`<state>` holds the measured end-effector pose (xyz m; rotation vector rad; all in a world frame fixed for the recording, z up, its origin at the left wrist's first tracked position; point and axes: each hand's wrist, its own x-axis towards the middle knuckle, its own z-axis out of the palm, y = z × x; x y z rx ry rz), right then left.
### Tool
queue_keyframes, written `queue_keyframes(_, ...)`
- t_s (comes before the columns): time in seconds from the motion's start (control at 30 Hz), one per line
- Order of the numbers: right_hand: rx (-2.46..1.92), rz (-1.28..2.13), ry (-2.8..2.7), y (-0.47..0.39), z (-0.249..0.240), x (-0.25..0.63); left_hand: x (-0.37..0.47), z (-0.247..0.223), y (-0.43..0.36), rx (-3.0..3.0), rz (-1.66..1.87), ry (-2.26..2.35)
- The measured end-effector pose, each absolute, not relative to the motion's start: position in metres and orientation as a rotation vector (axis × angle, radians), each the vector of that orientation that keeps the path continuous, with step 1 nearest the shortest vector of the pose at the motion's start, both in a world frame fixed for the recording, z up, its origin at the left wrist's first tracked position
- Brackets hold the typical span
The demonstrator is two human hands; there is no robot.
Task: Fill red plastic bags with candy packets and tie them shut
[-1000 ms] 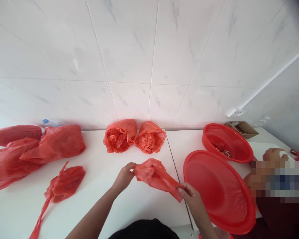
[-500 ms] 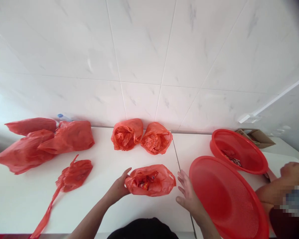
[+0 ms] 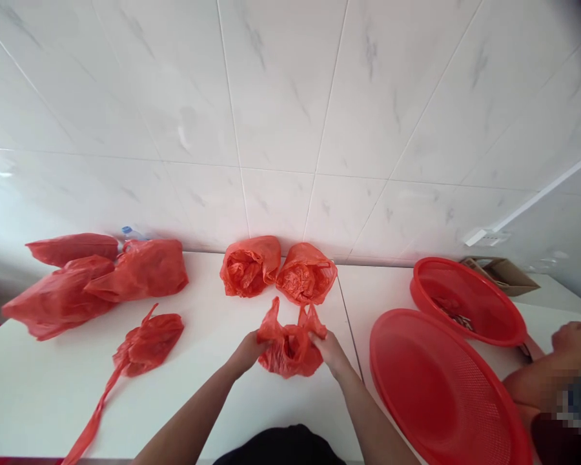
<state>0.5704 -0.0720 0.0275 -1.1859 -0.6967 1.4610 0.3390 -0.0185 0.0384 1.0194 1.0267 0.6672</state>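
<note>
A red plastic bag [image 3: 290, 361] stands on the white table in front of me, its handles pulled up and its mouth partly drawn in. My left hand [image 3: 248, 353] is closed on the bag's left handle. On the other side, my right hand [image 3: 330, 352] pinches the right handle. What lies inside the bag is mostly hidden now. Just behind it, two red bags, a left one [image 3: 250, 265] and a right one [image 3: 306, 272], rest against the wall with crumpled openings facing me.
Several full red bags [image 3: 145, 271] lie at the back left, with a small knotted bag [image 3: 150, 342] before them. At right are a red basket [image 3: 436, 387], a red basin [image 3: 474, 297] holding small pieces, a cardboard box [image 3: 513, 278] and another person's arm [image 3: 547, 374].
My right hand has moved left from beside the bag and taken its right handle. Both hands have drawn the handles up and inward, narrowing the mouth and covering the small red packets inside.
</note>
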Motion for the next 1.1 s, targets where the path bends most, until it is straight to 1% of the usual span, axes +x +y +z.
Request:
queue_keyframes(0.1, -1.155, 1.430, -0.549, -0.088, 0.021, 0.584, 0.343, 0.036, -0.029, 0.886, 0.708, 0.964)
queue_keyframes(0.23, -0.889, 1.516, -0.206, -0.114, 0.023, 0.603, 0.348, 0.030, -0.045, 0.688, 0.726, 0.931)
queue_keyframes(0.33, -0.778, 1.529, -0.085, -0.118, 0.026, 0.605, 0.355, 0.032, -0.057, 0.609, 0.665, 0.897)
queue_keyframes(0.47, -0.804, 1.488, -0.044, -0.110, 0.022, 0.593, 0.362, 0.047, -0.069, 0.688, 0.514, 0.735)
queue_keyframes(0.57, -0.817, 1.479, -0.041, -0.109, 0.016, 0.583, 0.364, 0.057, -0.073, 0.851, 0.398, 0.726)
queue_keyframes(0.63, -0.843, 1.494, -0.047, -0.112, 0.014, 0.576, 0.364, 0.059, -0.073, 0.898, 0.414, 0.812)
queue_keyframes(0.77, -0.987, 1.583, -0.178, -0.126, 0.016, 0.556, 0.368, 0.057, -0.070, 0.862, 0.588, 0.969)
queue_keyframes(0.93, -1.101, 1.711, -0.496, -0.138, 0.033, 0.526, 0.381, 0.046, -0.068, 0.532, 0.673, 0.940)
queue_keyframes(1.1, -1.286, 1.617, -0.701, -0.135, 0.051, 0.518, 0.389, 0.035, -0.066, 0.526, 0.689, 0.980)
